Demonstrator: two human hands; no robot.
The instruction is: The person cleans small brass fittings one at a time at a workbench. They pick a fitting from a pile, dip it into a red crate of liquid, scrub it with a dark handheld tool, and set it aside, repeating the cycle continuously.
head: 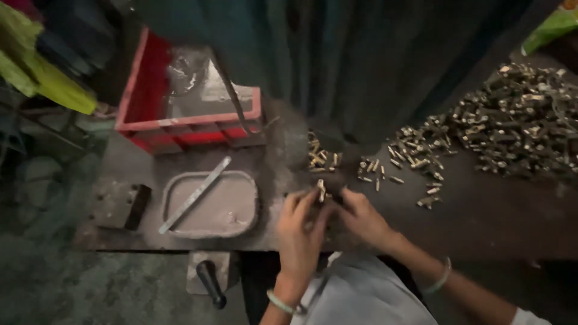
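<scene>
My lap, in pale grey cloth (355, 295), fills the bottom of the view, and just above it my two hands meet at the near edge of the dark tabletop (481, 222). My left hand (301, 232) comes up from below with its fingers curled around a small brass fitting (321, 191) — the piece stands nearly upright, its long axis pointing away from me, with only its top poking out above my fingertips. My right hand (361, 219) comes in from the right and closes on the same spot, fingertips touching the left hand's; whether it pinches the fitting itself or a second small part I cannot tell, since the fingers hide it. So the grip is narrow on both sides, the left one clearly holding the piece. More loose brass pieces (376, 168) lie scattered just beyond my hands, a little to the right, and nearer my right hand — the big heap of brass fittings (518, 120) sits well off at the far right. To my left a shallow grey tray (241, 207) carries a flat metal bar (195, 194) lying on a diagonal, with a red plastic crate (144, 102) behind it and a dark metal block (123, 204) beside it. A black handle (211, 283) juts out below the tabletop edge.
</scene>
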